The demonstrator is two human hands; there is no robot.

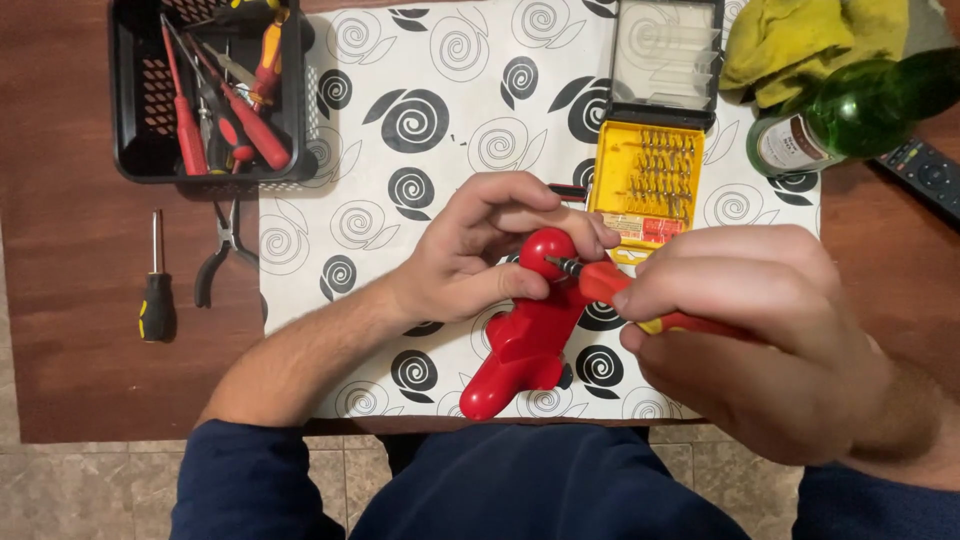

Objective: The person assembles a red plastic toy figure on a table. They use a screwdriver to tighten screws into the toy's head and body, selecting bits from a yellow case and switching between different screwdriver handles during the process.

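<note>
A: What sits at the upper left?
B: A black basket of red-handled tools, on the counter; below it a screwdriver and pliers.
A: And mid-frame?
B: The left hand has its fingers clasped round the top of a red toy on the patterned mat. The right hand grips a red driver, tip against the toy.
A: Upper right?
B: An open yellow case of bits, a yellow cloth, a green bottle.

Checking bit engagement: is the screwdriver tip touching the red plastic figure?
Touching. The head view shows the tip of the red screwdriver, held in the right hand, meeting the round top of the red plastic figure, with no gap; the left hand steadies it.
</note>
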